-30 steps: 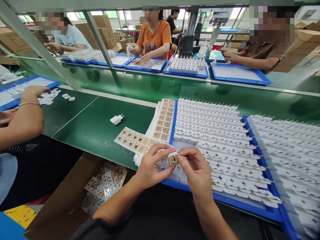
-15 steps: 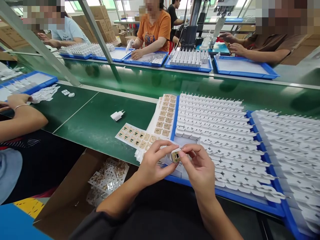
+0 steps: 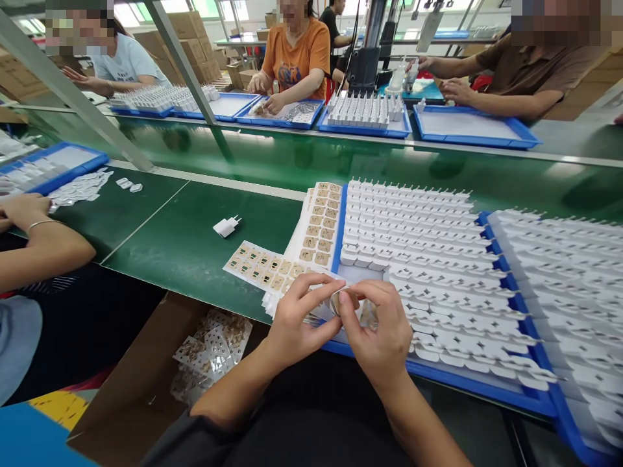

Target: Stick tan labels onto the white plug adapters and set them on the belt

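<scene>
Over the near left corner of a blue tray (image 3: 487,395) filled with rows of white plug adapters (image 3: 428,259), my left hand (image 3: 302,318) grips a small white adapter (image 3: 335,299) between thumb and fingers. My right hand (image 3: 382,327) pinches a tan sticker piece (image 3: 349,298) against its face; part of it is hidden by the fingers. Under and left of my hands lies a sticker sheet (image 3: 263,263) with tan squares, some showing dark and green marks. More tan sticker sheets (image 3: 318,220) lie along the tray's left edge. A single white adapter (image 3: 227,226) rests on the green table.
A second adapter tray (image 3: 574,298) stands at the right. Below the table edge is a cardboard box (image 3: 131,383) with used sheets. A person's arm (image 3: 48,250) is at the left. Beyond the green belt (image 3: 272,155), people sit behind blue trays (image 3: 477,130).
My right thumb and fingers have shifted slightly left over the held adapter, and tan material now covers its face. Across the belt, the people's hands have moved.
</scene>
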Motion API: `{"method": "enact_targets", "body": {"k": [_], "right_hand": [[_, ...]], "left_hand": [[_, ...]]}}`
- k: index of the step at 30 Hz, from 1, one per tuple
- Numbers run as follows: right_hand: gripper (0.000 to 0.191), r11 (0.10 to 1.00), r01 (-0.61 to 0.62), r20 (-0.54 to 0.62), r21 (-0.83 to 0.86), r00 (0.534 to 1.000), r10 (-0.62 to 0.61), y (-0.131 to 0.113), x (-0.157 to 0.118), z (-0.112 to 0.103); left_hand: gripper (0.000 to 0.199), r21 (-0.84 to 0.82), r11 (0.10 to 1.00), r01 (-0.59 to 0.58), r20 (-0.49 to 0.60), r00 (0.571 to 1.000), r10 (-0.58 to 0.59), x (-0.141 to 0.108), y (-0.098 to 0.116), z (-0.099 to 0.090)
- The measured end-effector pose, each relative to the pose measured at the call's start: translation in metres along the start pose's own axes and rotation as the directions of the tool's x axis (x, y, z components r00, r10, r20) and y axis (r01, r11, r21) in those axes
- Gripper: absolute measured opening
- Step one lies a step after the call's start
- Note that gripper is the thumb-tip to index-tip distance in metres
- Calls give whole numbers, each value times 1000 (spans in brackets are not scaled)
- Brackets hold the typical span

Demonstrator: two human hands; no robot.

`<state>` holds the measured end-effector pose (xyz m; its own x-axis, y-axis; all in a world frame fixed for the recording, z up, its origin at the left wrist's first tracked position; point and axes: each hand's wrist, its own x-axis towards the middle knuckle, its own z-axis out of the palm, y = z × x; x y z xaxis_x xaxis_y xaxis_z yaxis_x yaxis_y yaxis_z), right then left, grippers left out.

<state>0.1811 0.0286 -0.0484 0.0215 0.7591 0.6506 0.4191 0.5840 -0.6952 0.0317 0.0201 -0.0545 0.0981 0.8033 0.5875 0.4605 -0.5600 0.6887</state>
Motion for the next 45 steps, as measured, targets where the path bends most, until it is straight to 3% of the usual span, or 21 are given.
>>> {"method": "enact_targets", "body": {"k": [2, 4, 6, 8, 11, 16, 24, 27, 32, 45], "right_hand": [[41, 998, -48, 50, 33, 998, 47, 3, 1, -1], [43, 958, -232, 206, 170, 959, 196, 6, 0, -2], [36, 851, -407, 338, 332, 894, 296, 8, -3, -1], [28, 748, -465, 346, 474, 879, 327, 9, -7, 1], [25, 688, -424, 274, 590, 906, 323, 10, -11, 6], [23, 732, -365, 210, 575, 931, 300, 17, -10, 11], [25, 761, -378, 260, 527, 924, 279, 12, -7, 10], [29, 795, -341, 205, 502, 940, 273, 6, -5, 11], [14, 757, -336, 165, 561, 941, 296, 10, -6, 14], [12, 688, -382, 187, 617, 920, 343, 11, -9, 12]], "left_hand": [[46, -13, 1000, 14, -54, 998, -14, 0, -1, 1], [44, -33, 999, -4, -96, 995, 1, 0, -2, 2], [42, -46, 998, -49, -125, 991, 43, -1, -4, 5], [41, -44, 995, -93, -156, 984, 85, -1, -5, 7], [41, -37, 993, -114, -189, 976, 105, -3, -5, 12], [46, -72, 993, -95, -200, 977, 79, -7, -8, 17], [47, -105, 992, -66, -208, 977, 43, -10, -12, 23], [45, -86, 992, -89, -207, 976, 70, -10, -11, 26], [42, -42, 993, -115, -215, 971, 103, -8, -8, 26], [41, -12, 981, -192, -206, 961, 185, -8, -6, 28]]}}
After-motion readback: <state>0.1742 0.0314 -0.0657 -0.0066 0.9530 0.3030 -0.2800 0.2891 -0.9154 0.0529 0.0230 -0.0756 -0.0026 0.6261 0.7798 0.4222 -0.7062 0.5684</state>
